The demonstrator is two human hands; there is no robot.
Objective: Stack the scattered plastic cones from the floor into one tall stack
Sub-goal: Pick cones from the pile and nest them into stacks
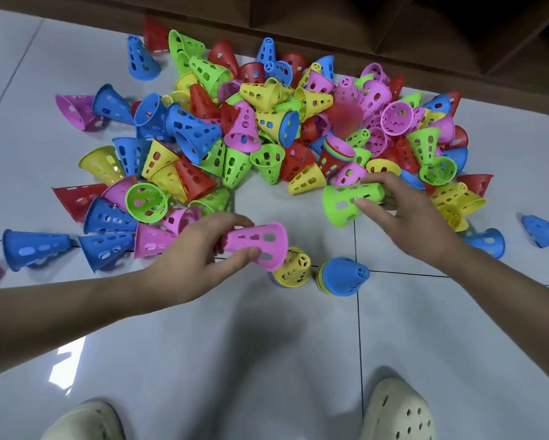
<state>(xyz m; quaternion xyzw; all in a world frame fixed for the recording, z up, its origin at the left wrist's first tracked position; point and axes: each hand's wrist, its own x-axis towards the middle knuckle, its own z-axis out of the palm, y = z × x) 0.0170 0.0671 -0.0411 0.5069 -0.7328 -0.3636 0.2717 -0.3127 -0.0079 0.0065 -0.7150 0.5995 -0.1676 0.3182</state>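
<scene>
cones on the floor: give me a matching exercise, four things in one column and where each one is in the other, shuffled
Things:
1. pink cone
2. green cone
3. blue-topped stack
4. yellow-topped stack

Places:
A. standing on the floor, partly under the pink cone
B. gripped in the right hand
C. gripped in the left hand
D. standing on the floor, right of the yellow-topped one

Pairs: 1-C, 2-B, 3-D, 4-A

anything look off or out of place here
Yes: two short stacks stand near the feet, one yellow-topped, one blue-topped, rather than one. A third stack lies tipped in the pile. Left hand and right hand each hold a cone.
</scene>
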